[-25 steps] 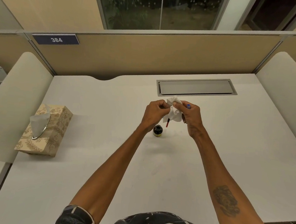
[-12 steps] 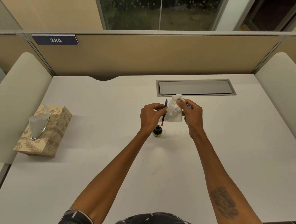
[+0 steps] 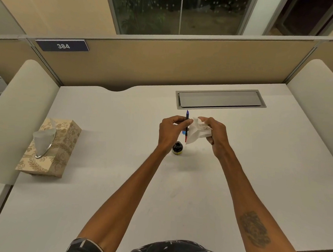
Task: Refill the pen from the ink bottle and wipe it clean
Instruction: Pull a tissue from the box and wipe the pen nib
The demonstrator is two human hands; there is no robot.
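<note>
White tissue [image 3: 195,132], gripped in the right hand [image 3: 217,136], hangs just right of the pen [image 3: 186,125]. Left hand [image 3: 171,132] pinches the pen upright, bottle [image 3: 177,148] just below it.

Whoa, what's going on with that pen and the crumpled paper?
A person at a white desk seems to be wiping a pen. The left hand holds the pen upright, and the right hand holds a crumpled tissue right beside it. A small ink bottle stands on the desk beside the left wrist. A tissue box sits off to the left.
</note>
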